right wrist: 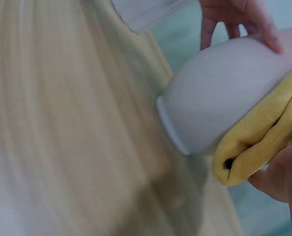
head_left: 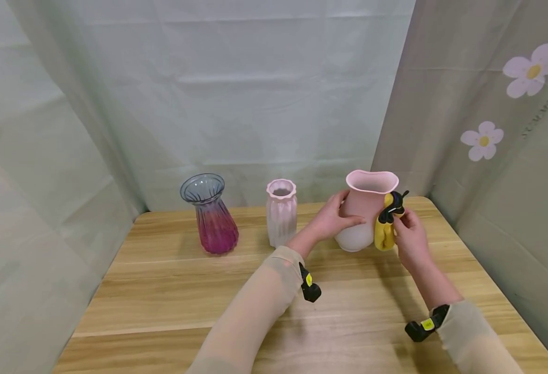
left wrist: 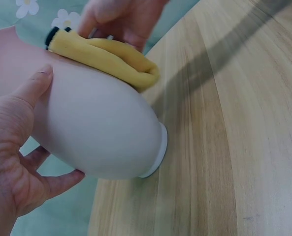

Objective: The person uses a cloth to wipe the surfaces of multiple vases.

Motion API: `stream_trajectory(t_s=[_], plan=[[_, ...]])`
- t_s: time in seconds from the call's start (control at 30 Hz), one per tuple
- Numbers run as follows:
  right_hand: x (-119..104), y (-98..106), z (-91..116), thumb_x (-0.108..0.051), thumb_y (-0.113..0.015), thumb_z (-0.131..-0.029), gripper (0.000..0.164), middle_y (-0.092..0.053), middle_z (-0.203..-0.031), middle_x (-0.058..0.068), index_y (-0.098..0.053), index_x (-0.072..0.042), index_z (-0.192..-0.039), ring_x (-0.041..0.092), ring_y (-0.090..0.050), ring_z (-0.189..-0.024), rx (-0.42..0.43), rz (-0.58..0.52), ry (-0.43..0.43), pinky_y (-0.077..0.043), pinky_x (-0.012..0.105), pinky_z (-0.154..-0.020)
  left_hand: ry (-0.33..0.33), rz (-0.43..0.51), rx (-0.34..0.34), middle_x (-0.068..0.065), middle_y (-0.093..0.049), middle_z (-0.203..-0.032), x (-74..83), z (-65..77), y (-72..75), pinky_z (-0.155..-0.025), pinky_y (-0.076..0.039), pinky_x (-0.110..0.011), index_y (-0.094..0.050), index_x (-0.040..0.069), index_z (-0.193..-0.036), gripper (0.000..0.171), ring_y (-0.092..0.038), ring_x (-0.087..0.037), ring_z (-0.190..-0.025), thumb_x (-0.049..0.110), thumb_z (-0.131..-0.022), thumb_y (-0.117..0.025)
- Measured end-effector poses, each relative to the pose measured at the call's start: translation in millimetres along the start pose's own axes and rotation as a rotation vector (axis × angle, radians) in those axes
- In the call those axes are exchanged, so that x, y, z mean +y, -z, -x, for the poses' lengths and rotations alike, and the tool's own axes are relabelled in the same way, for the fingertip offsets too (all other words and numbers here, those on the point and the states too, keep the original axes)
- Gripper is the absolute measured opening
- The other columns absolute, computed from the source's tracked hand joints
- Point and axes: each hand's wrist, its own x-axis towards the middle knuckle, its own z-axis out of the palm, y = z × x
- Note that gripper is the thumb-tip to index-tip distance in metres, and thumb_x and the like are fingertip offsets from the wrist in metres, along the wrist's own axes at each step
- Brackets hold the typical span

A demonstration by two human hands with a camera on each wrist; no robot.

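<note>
A vase with a wavy rim, pink above and white below (head_left: 366,203), is at the back right of the table. My left hand (head_left: 331,219) grips its left side, thumb across the front and fingers spread round the back. In my right hand (head_left: 413,240) is a folded yellow cloth with black trim (head_left: 384,236), pinched at its outer side and lying against the vase's right side. The left wrist view has the cloth (left wrist: 106,56) along the vase's rounded wall (left wrist: 101,123). At the vase's foot, a narrow white base ring (right wrist: 171,127) shows close to the tabletop.
A white ribbed vase (head_left: 281,221) with a scalloped rim stands left of my left hand. Farther left is a glass vase (head_left: 216,226), blue-grey fading to magenta. The wooden table (head_left: 171,311) ends at hanging curtains (head_left: 264,104) behind and on both sides.
</note>
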Motion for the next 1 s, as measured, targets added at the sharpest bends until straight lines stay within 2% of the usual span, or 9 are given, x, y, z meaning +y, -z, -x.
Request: stream_trajectory(t_s=[0.17,0.27,0.37,0.47,0.57,0.67,0.83,1.0], plan=[[24,5,3,-0.017,-0.051,-0.109,0.008,-0.057,-0.107,-0.009,-0.052,-0.018,-0.116,0.005,-0.055,-0.094,0.0,-0.072,-0.08,-0.051,0.018,-0.072,0.008,0.006,0.0,-0.005,-0.05,-0.147,0.9,0.6,-0.2,-0.107,-0.046,-0.034,-0.039,0.013,-0.156,0.086,-0.053,-0.016,-0.128,0.032,-0.086,-0.085],[36,6,4,-0.01,-0.048,-0.108,0.011,-0.055,-0.108,-0.008,-0.053,-0.019,-0.114,0.004,-0.055,-0.096,0.001,-0.152,-0.114,-0.051,0.016,-0.077,0.006,0.014,-0.002,-0.005,-0.05,-0.147,1.8,0.3,-0.6,-0.107,-0.045,-0.033,-0.039,0.012,-0.156,0.086,-0.053,-0.016,-0.129,0.03,-0.086,-0.086],[44,6,5,-0.003,-0.046,-0.107,0.016,-0.055,-0.108,-0.007,-0.054,-0.016,-0.113,0.003,-0.056,-0.096,0.013,-0.192,-0.107,-0.05,0.014,-0.081,0.001,0.023,-0.002,-0.005,-0.051,-0.147,2.4,0.2,-0.8,-0.107,-0.045,-0.033,-0.039,0.012,-0.156,0.085,-0.053,-0.016,-0.129,0.028,-0.086,-0.086],[44,5,4,-0.004,-0.047,-0.107,0.014,-0.055,-0.107,-0.006,-0.053,-0.015,-0.113,0.004,-0.056,-0.094,0.024,-0.223,-0.116,-0.051,0.016,-0.079,0.002,0.032,0.0,-0.004,-0.051,-0.146,2.2,0.3,-0.7,-0.108,-0.045,-0.034,-0.04,0.012,-0.155,0.084,-0.053,-0.016,-0.128,0.028,-0.086,-0.086],[39,2,4,-0.008,-0.049,-0.108,0.01,-0.055,-0.104,-0.007,-0.053,-0.017,-0.112,0.006,-0.056,-0.094,0.049,-0.257,-0.14,-0.051,0.021,-0.078,0.003,0.032,0.001,-0.004,-0.051,-0.146,1.8,0.2,-0.3,-0.108,-0.045,-0.035,-0.04,0.013,-0.155,0.084,-0.053,-0.015,-0.129,0.029,-0.086,-0.086],[29,-1,3,-0.011,-0.051,-0.108,0.008,-0.056,-0.102,-0.008,-0.054,-0.017,-0.11,0.007,-0.056,-0.093,0.078,-0.245,-0.138,-0.051,0.023,-0.074,-0.008,0.025,-0.005,-0.004,-0.052,-0.145,1.4,-0.3,-0.1,-0.108,-0.045,-0.035,-0.041,0.012,-0.155,0.084,-0.053,-0.016,-0.128,0.029,-0.086,-0.086],[5,-5,-1,-0.01,-0.053,-0.107,0.006,-0.058,-0.1,-0.008,-0.054,-0.015,-0.11,0.006,-0.056,-0.09,0.066,-0.152,-0.05,-0.052,0.018,-0.069,-0.018,0.014,-0.005,-0.005,-0.053,-0.143,0.1,-0.7,-0.2,-0.106,-0.047,-0.034,-0.041,0.011,-0.154,0.082,-0.054,-0.015,-0.125,0.029,-0.087,-0.085],[-23,-7,-5,-0.008,-0.056,-0.105,0.009,-0.061,-0.099,-0.007,-0.056,-0.016,-0.109,0.006,-0.056,-0.09,-0.002,-0.162,0.031,-0.051,0.016,-0.071,-0.025,-0.013,-0.006,-0.006,-0.052,-0.145,-1.0,-0.8,0.1,-0.107,-0.045,-0.032,-0.04,0.01,-0.155,0.084,-0.053,-0.016,-0.127,0.031,-0.087,-0.085]])
